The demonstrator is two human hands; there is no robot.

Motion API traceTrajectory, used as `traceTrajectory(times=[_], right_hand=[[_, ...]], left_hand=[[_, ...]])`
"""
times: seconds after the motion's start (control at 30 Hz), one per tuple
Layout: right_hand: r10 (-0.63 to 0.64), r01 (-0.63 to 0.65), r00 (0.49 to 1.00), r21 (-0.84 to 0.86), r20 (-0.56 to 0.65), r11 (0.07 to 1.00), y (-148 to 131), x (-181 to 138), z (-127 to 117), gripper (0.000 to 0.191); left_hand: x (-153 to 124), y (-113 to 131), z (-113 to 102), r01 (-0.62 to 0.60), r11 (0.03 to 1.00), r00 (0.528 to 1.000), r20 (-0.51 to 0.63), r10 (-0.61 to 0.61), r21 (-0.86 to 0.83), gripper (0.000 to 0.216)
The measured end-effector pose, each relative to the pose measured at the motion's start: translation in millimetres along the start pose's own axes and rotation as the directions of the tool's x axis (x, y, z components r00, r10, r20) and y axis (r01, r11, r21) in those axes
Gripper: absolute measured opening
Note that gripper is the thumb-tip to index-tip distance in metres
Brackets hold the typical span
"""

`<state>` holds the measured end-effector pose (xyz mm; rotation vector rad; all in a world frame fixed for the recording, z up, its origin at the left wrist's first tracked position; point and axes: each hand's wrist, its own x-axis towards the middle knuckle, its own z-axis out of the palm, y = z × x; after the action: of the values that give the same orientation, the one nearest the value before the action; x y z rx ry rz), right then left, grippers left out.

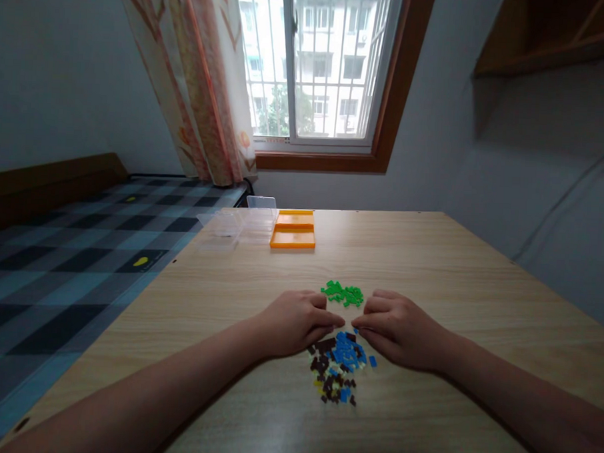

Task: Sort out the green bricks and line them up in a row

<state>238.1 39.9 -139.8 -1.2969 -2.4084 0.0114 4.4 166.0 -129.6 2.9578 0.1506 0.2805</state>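
The right hand [400, 329] pinches a blue piece [356, 331]; whether the left hand [295, 323] grips anything, I can't tell. Mixed pile [345, 353] at six o'clock, green heap [346, 294] at twelve: careless wrists could scatter either.

A bedroom corner with a barred sliding window [321, 114] set in a brown wooden frame [319, 162].
Through the window, a pale apartment building [334, 51] and a leafy tree [279, 112] show behind the bars. Just left of the window hangs a floral curtain [208, 82] in cream and reddish orange; farther left and lower lies a bed [95, 251] with a blue, gray and black checked cover and a wooden headboard [54, 182]. Below the window, at the far edge of a pale wood-grain surface [406, 248], sit clear plastic containers [222, 230] beside a two-part orange tray [293, 237]. Right of the window are a wooden wall shelf [555, 37] and, lower, a thin cable [566, 192].
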Motion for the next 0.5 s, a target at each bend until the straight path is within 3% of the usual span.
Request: traceTrajectory(times=[0.2, 0.5], right_hand=[[-0.057, 0.056, 0.998, 0.056, 0.009, 0.997, -0.5, -0.2, 0.6, 0.026], [-0.065, 0.064, 0.998, 0.103, 0.000, 0.993, 0.0, -0.2, 1.9, 0.024]], left_hand=[[0.2, 5.5, -3.3, -0.048, 0.998, 0.998, 0.042, 0.046, 0.047, 0.028], [-1.7, 2.3, -1.1, -0.069, 0.998, 0.998, -0.006, 0.069, -0.010, 0.025]])
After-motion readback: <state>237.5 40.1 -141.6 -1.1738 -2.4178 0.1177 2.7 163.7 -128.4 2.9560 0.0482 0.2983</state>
